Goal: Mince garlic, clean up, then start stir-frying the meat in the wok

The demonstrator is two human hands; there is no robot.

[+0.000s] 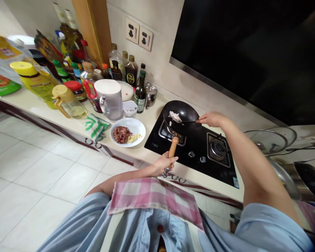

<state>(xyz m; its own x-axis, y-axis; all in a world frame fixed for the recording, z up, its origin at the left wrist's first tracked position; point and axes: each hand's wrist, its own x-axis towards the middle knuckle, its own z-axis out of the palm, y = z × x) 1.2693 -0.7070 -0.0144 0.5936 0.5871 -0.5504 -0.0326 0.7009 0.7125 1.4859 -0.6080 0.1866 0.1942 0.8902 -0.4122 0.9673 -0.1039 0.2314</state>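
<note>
A black wok sits tilted over the left burner of the black gas stove. My left hand is wrapped round its wooden handle, which points toward me. From the right, my right hand grips a metal spatula by its brown handle end. The spatula's head reaches a clump of white food in the wok, with a small white bit below it. On the counter left of the stove, a white plate holds chopped reddish meat and pale minced bits.
A plastic pitcher, a green-capped dark bottle, an oil jug and several sauce bottles crowd the counter at left. A green-white cloth lies beside the plate. The right burner holds no pan. Glass lids stand farther right.
</note>
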